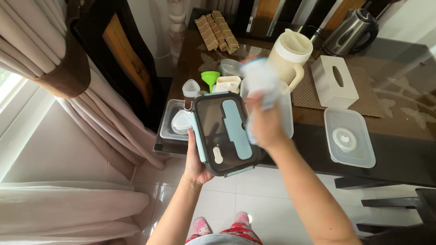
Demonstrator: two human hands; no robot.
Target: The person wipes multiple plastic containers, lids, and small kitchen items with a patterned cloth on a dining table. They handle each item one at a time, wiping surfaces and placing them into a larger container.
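Note:
My left hand [196, 159] holds a dark grey lunch box [213, 131] with light blue clips and a light blue bar on its lid, gripping it from below on its left side. My right hand [265, 122] is raised above the box's right edge, fingers closed on a blurred white and pale blue cloth [262, 77]. The cloth is in motion, so its shape is unclear. Both arms reach forward over a dark wooden table [399, 149].
A clear lidded container [349, 137] sits at the table's near edge. Behind are a white tissue box [334, 81], cream jug [288, 56], steel kettle [350, 31], green funnel [210, 78], a tray of clear lids [175, 120] and rolled mats [217, 31]. Curtains [68, 81] hang at left.

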